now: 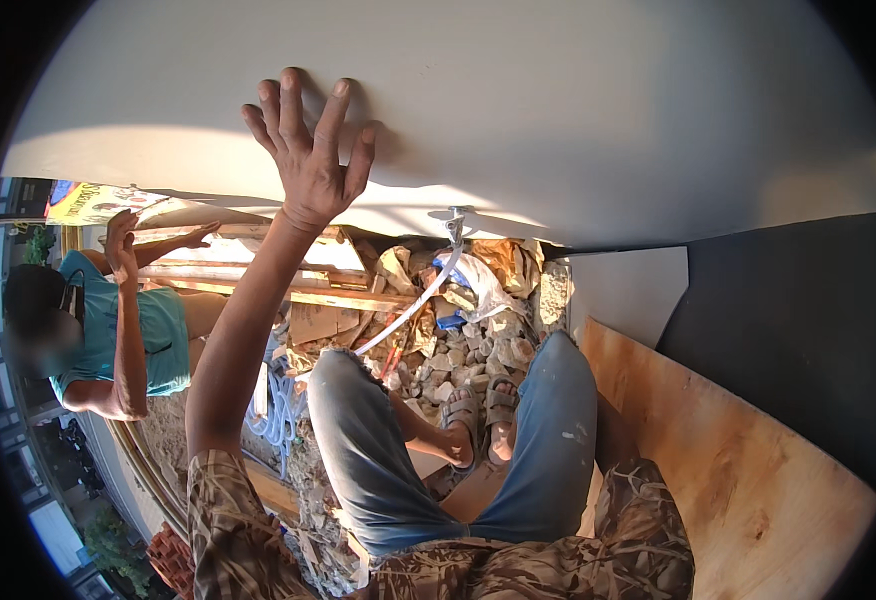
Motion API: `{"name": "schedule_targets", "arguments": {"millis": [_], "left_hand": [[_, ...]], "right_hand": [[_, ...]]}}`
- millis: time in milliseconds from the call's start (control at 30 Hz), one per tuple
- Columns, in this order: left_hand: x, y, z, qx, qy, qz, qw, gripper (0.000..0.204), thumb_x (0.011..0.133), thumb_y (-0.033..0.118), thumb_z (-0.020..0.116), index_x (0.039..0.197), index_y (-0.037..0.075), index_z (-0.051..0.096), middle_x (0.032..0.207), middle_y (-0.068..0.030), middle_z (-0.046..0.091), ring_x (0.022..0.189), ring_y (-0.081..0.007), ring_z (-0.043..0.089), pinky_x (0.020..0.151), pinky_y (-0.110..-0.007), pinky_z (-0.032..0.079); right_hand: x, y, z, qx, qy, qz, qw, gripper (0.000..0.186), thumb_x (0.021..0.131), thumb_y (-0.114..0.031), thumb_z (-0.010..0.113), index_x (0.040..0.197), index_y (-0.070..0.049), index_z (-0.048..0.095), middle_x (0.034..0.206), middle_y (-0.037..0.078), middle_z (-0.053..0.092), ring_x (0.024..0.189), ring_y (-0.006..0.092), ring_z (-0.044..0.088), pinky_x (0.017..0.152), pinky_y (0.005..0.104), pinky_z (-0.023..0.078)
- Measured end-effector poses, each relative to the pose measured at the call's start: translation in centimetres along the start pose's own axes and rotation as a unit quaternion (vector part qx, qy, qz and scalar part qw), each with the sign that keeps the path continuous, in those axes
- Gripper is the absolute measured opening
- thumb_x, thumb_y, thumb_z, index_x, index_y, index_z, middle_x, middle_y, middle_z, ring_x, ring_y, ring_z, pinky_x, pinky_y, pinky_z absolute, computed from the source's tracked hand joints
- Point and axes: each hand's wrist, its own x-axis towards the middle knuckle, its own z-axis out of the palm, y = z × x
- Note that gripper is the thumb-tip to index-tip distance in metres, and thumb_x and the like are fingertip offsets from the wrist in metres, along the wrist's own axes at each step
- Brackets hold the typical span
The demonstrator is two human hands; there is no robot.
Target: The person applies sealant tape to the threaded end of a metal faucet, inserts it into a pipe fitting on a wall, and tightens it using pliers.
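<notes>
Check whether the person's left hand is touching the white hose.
Apart: the head view shows the left hand with fingers spread, higher in the picture and left of the white hose, a plain gap between them.

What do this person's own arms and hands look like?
The left sleeve and right sleeve have a brown-and-tan, leaf-like camouflage pattern. The left forearm is bare; the left hand has no glove or visible ring. The right hand is out of view.
</notes>
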Motion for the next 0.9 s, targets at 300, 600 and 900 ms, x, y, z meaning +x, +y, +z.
{"name": "schedule_targets", "arguments": {"millis": [300, 600, 900], "left_hand": [[0.6, -1.0, 2.2, 0.091, 0.155, 0.053, 0.982, 0.057, 0.093, 0.048, 0.046, 0.136, 0.011, 0.054, 0.150, -0.0199, 0.035, 0.144, -0.0337, 0.023, 0.118, -0.049, 0.000], [0.0, -1.3, 1.5, 0.143, 0.113, 0.029, 0.983, 0.055, 0.097, 0.046, 0.037, 0.139, 0.015, 0.052, 0.153, -0.0209, 0.032, 0.147, -0.0343, 0.017, 0.119, -0.052, 0.000], [0.8, -0.6, 0.6, 0.128, 0.116, 0.030, 0.985, 0.052, 0.096, 0.046, 0.038, 0.139, 0.020, 0.053, 0.155, -0.0164, 0.032, 0.147, -0.0317, 0.018, 0.120, -0.052, 0.000]], "right_hand": [[6.9, 1.1, 5.3, -0.052, -0.008, -0.032, 0.998, 0.065, 0.079, -0.020, 0.063, 0.140, -0.009, 0.042, 0.106, 0.023, 0.067, 0.102, 0.0299, 0.065, 0.089, 0.0388, 0.049], [5.3, -0.4, 2.6, 0.023, -0.026, -0.037, 0.999, 0.060, 0.082, -0.015, 0.060, 0.139, -0.009, 0.042, 0.104, 0.022, 0.067, 0.099, 0.0280, 0.065, 0.088, 0.0375, 0.050], [-12.7, -13.6, -18.5, 0.240, 0.166, -0.250, 0.923, 0.041, 0.092, -0.005, 0.051, 0.133, 0.002, 0.048, 0.107, 0.018, 0.067, 0.096, 0.0206, 0.066, 0.077, 0.0304, 0.054]]}}
